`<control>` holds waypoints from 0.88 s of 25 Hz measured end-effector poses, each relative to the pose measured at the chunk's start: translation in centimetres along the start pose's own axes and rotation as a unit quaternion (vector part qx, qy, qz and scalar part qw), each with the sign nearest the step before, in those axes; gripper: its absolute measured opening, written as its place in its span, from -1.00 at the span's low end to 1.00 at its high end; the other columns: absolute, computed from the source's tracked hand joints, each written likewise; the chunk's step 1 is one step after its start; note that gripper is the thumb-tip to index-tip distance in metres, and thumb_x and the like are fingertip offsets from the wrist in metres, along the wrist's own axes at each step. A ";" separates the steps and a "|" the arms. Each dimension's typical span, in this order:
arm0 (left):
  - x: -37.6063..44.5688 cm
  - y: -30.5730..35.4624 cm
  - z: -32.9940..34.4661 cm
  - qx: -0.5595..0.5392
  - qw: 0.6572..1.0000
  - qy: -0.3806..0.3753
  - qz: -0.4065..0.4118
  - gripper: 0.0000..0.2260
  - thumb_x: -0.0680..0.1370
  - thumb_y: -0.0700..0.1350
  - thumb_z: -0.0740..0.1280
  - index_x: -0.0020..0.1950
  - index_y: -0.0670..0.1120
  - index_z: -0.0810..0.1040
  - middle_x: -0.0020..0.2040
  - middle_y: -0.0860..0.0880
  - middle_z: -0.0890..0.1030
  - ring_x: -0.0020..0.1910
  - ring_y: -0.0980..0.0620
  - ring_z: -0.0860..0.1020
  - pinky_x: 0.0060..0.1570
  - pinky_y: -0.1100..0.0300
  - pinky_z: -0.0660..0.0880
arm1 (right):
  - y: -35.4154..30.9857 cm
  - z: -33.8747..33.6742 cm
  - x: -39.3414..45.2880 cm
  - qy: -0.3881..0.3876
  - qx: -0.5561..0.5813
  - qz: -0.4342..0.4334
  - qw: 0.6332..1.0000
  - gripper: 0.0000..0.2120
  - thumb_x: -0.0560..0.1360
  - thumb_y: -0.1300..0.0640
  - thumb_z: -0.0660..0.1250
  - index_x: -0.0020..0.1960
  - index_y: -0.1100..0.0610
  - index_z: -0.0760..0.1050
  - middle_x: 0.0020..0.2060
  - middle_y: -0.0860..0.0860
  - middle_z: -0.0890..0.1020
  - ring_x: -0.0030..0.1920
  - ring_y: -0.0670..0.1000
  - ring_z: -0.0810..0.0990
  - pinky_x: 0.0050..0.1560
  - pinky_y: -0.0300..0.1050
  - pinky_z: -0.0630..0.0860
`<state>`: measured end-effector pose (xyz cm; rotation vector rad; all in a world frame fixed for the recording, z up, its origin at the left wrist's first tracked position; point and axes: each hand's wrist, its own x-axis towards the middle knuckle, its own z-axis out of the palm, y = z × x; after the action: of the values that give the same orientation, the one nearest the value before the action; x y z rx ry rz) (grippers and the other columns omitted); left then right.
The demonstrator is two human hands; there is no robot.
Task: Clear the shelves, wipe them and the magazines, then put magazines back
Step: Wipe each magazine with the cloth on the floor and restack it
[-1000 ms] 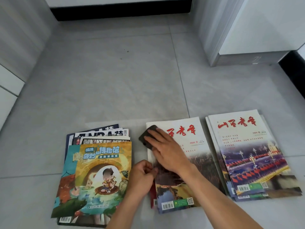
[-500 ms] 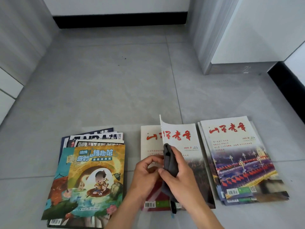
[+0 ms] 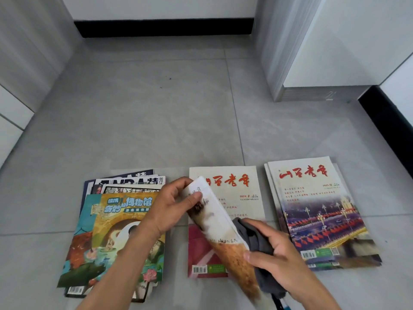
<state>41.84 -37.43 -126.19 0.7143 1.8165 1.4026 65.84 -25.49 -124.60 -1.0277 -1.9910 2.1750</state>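
Above the middle pile (image 3: 225, 193), a lifted magazine (image 3: 220, 222) was pinched by the left hand (image 3: 169, 206). A grey cloth (image 3: 257, 242) was gripped against it by the right hand (image 3: 277, 258). Firm support was judged needed so that the limp pages would be wiped flat, not creased.

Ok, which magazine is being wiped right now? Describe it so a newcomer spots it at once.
On the grey tiled floor lie three groups of magazines; look at the middle one. Above the middle stack, the left hand grips the top edge of the lifted magazine, while the right hand holds a grey cloth against it. It alone is raised and tilted; the others lie flat.
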 end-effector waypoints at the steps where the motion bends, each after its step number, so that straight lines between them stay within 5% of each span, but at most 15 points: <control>1: 0.1 0.3 0.1 -0.006 1.000 -0.012 -0.003 -0.84 0.46 -0.07 0.48 -0.07 -0.12 0.60 -0.18 0.09 0.67 -0.17 0.19 0.61 -0.16 0.26 0.51 | -0.1 0.1 -0.2 0.002 -0.015 -0.005 1.000 -0.44 0.44 0.45 0.44 0.27 -0.08 0.53 0.14 -0.19 0.67 0.21 -0.16 0.60 0.14 -0.39 0.45; 6: -0.8 0.5 2.7 0.006 0.996 -0.094 0.006 -0.86 0.50 -0.14 0.43 -0.09 -0.21 0.59 -0.19 -0.13 0.66 -0.21 -0.06 0.61 -0.15 0.10 0.55 | -2.4 2.5 2.9 0.092 -0.091 -0.129 0.983 -0.59 0.50 0.27 0.45 0.19 -0.14 0.46 0.09 -0.34 0.60 0.14 -0.27 0.57 0.08 -0.46 0.41; 12: 0.2 2.0 -1.6 -0.031 0.991 0.128 -0.034 -0.90 0.53 -0.26 0.40 -0.18 -0.20 0.59 -0.33 -0.03 0.65 -0.33 0.04 0.58 -0.28 0.20 0.52 | -0.6 2.6 0.6 0.024 -0.144 -0.136 0.980 -0.54 0.49 0.34 0.43 0.13 -0.20 0.51 0.12 -0.27 0.63 0.17 -0.22 0.60 0.23 -0.31 0.48; 18: -0.8 2.6 2.5 0.010 1.000 -0.016 0.012 -0.92 0.54 -0.27 0.39 -0.16 -0.21 0.60 -0.30 -0.01 0.63 -0.31 0.08 0.56 -0.27 0.25 0.50 | -4.1 3.5 5.5 0.104 -0.100 -0.182 0.973 -0.64 0.51 0.33 0.41 0.19 -0.03 0.54 0.10 -0.25 0.63 0.18 -0.18 0.59 0.17 -0.31 0.45; 22: 0.6 2.2 -1.3 -0.038 0.987 0.151 -0.027 -0.83 0.52 -0.23 0.42 -0.27 -0.08 0.59 -0.37 0.04 0.62 -0.39 0.08 0.55 -0.31 0.20 0.50 | -2.1 2.3 2.4 0.024 -0.124 -0.156 0.980 -0.60 0.50 0.35 0.42 0.17 -0.10 0.55 0.12 -0.25 0.63 0.18 -0.18 0.60 0.20 -0.35 0.44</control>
<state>40.49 -37.17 -124.00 0.4273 1.9815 1.6023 62.00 -26.06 -123.85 -0.7140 -2.2639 1.7628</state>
